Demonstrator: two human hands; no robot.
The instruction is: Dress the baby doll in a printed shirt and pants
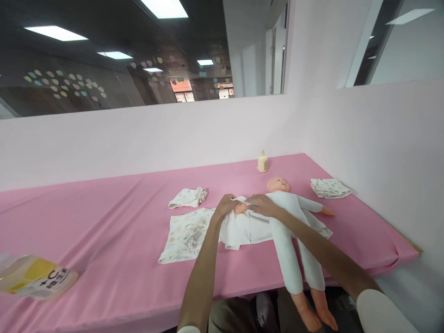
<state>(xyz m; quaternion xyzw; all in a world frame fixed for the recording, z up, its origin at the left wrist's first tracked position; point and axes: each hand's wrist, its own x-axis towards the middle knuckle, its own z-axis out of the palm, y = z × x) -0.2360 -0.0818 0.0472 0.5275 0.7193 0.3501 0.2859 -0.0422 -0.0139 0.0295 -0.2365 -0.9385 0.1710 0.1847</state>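
Note:
A baby doll (286,231) with a white cloth body lies on its back on the pink-covered table, its legs over the front edge. A white baby shirt (243,231) is spread under it. The doll's hand (240,208) pokes out at the shirt's sleeve, between my two hands. My left hand (225,204) is closed on the sleeve's edge beside the doll's fingers. My right hand (262,205) is closed around the sleeve and arm nearer the doll's shoulder; its fingertips are partly hidden by small scale.
Printed baby clothing (187,233) lies left of the shirt, with a small folded cloth (187,197) behind it. Another folded cloth (330,188) lies at the right. A pump bottle (262,163) stands near the wall, and a large bottle (38,277) lies at the left on the pink cover (114,240).

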